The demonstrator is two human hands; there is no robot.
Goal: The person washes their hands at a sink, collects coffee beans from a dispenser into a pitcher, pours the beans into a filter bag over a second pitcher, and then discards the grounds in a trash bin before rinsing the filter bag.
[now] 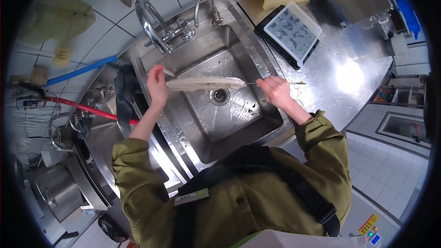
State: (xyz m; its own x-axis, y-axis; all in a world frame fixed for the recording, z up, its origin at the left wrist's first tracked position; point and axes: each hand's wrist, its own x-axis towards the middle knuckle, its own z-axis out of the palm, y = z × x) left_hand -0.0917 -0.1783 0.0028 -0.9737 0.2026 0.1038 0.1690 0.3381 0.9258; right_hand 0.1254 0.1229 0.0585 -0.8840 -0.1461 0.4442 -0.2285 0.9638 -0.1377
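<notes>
A long, pale, translucent piece of soft material point(210, 83), possibly a piping bag, is stretched level above the stainless-steel sink basin point(206, 120). At its left end is my left hand point(157, 84), fingers closed near a short whitish piece whose link to the material is unclear. My right hand point(275, 89) grips a thin metal rod point(297, 83) that runs out of the material's right end and shows past the hand, with a small yellow-green bit near its tip. Below the material lies the round drain point(219, 95), with dark specks to its right.
A chrome faucet point(151, 27) and a smaller curved tap point(213, 12) stand behind the basin. On the wet steel counter point(330, 100) lies a lidded container point(293, 32) on a black tray. A dark cloth point(124, 93) and a red hose point(96, 111) are at the left.
</notes>
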